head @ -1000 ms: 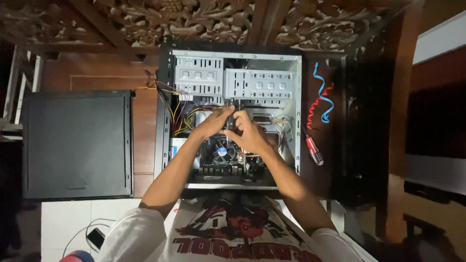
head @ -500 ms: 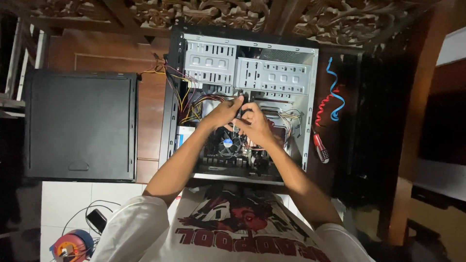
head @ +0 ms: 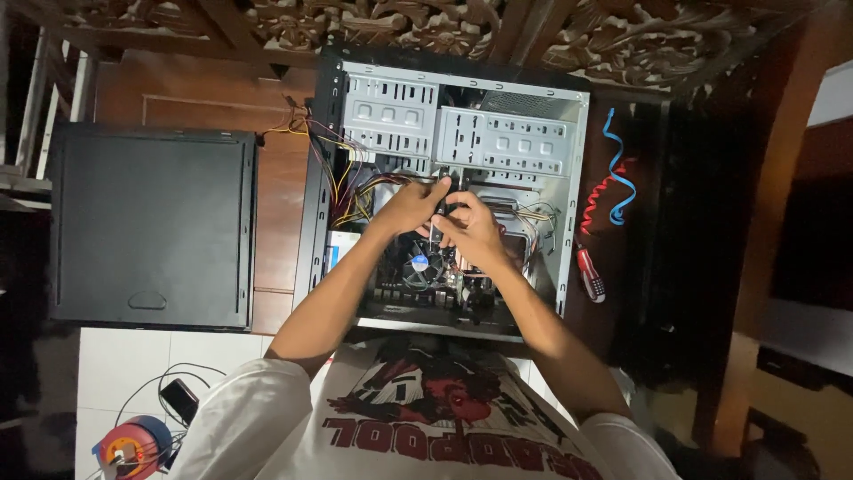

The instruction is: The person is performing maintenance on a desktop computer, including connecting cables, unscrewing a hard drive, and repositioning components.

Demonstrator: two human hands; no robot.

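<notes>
An open computer case (head: pixel 449 116) lies on its side on a dark wooden table, its grey metal drive bays at the far end. Both of my hands reach inside it. My left hand (head: pixel 410 206) and my right hand (head: pixel 471 229) meet over a small dark part (head: pixel 447 212) just above the round processor fan (head: pixel 423 267). The fingers of both hands pinch that part; what it is stays hidden by them. A bundle of yellow, red and black wires (head: pixel 342 182) runs along the case's left side.
The black side panel (head: pixel 151 227) lies flat to the left of the case. A red-handled screwdriver (head: pixel 588 274) and blue and red flat cables (head: pixel 611 182) lie to the right. A roll of tape (head: pixel 129 444) and a small black device (head: pixel 180 397) sit on the white floor at lower left.
The view has shifted, so the case sits a little further right and lower. Both hands stay together on the same spot above the fan.
</notes>
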